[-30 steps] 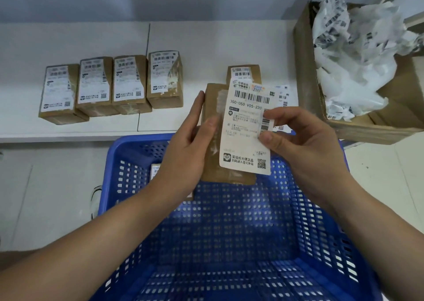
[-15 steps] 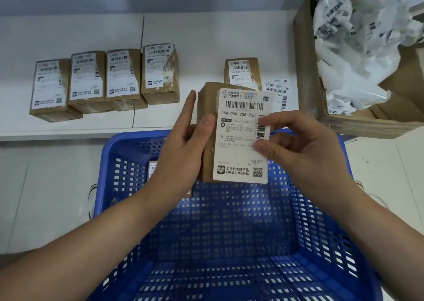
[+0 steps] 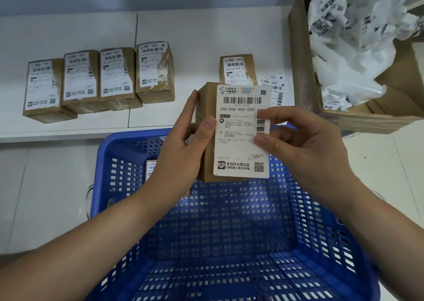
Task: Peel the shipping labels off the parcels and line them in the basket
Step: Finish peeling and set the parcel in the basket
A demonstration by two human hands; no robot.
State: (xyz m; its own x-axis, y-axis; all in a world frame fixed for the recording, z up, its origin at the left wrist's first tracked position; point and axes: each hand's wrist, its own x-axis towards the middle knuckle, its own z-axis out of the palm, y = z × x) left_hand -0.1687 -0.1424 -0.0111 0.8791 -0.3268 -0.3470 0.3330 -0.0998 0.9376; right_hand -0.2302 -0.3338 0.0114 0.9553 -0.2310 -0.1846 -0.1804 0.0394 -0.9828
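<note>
Since a second ago, the shipping label point(image 3: 242, 131) has swung from a tilt to hang square over the front of the held parcel point(image 3: 206, 108).

Curled round the brown parcel's left side, the left hand point(image 3: 183, 144) grips it above the blue basket point(image 3: 110, 163), thumb on the label's left edge. The right hand point(image 3: 305, 144) pinches the label's right edge between thumb and forefinger. Whether any of the sticker clings to the cardboard I cannot tell. To finish cleanly, I judge it best to pull low and slow across the face, keeping the parcel braced so the paper does not tear. One parcel point(image 3: 151, 170) lies in the basket behind the left wrist. Five labelled parcels wait on the desk point(image 3: 195, 37), four in a row point(image 3: 98, 80) and one point(image 3: 237, 70) behind. A cardboard box point(image 3: 302, 60) holds crumpled label waste.
</note>
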